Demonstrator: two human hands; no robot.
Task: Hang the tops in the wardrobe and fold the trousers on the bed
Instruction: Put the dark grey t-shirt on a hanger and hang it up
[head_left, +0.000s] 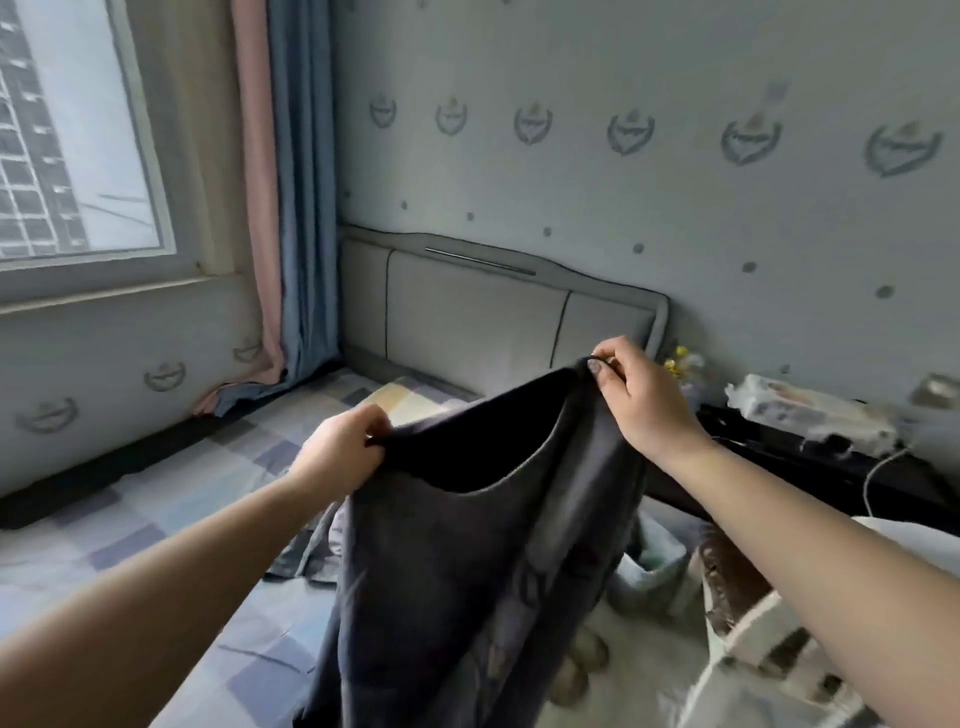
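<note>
A dark grey pair of trousers (467, 582) hangs in the air in front of me, its waistband held open at the top. My left hand (340, 449) pinches the left end of the waistband. My right hand (636, 392) pinches the right end, a little higher and further away. The legs drop down past the bed's edge and out of the frame's bottom. Beneath and to the left lies the bed (156, 519) with a checked blue and white sheet. Another grey garment (311, 551) lies crumpled on the sheet behind the trousers, partly hidden.
A padded grey headboard (467, 312) stands against the patterned wall. A window (67, 156) and pink-and-blue curtains (280, 208) are at the left. A dark side table (779, 457) with clutter is at the right. A bin (654, 566), slippers (576, 665) and a pale garment (753, 670) sit below.
</note>
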